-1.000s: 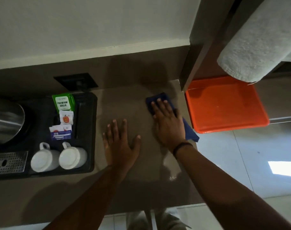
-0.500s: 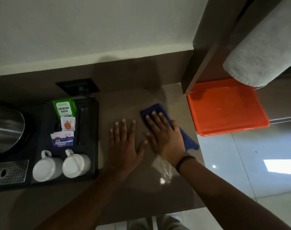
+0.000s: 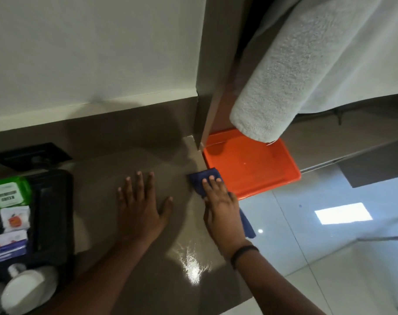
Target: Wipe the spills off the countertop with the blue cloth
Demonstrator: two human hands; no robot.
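Observation:
The blue cloth (image 3: 201,180) lies flat at the right edge of the brown countertop (image 3: 107,178). My right hand (image 3: 220,208) presses down on it, fingers spread over the cloth, a corner of it sticking out behind my wrist. My left hand (image 3: 141,205) rests flat and open on the countertop a little to the left, holding nothing. A wet, shiny patch (image 3: 191,262) glistens on the countertop below my right hand, near the front edge.
A black tray (image 3: 52,212) at the left holds tea packets (image 3: 9,194) and a white cup (image 3: 25,289). An orange tray (image 3: 250,164) sits lower, just past the counter's right edge. A rolled white towel (image 3: 284,83) hangs above it. Glossy tiled floor lies to the right.
My right hand has slid the blue cloth to the right, up to the counter's edge by the orange tray. The view has moved closer. My left hand has stayed flat.

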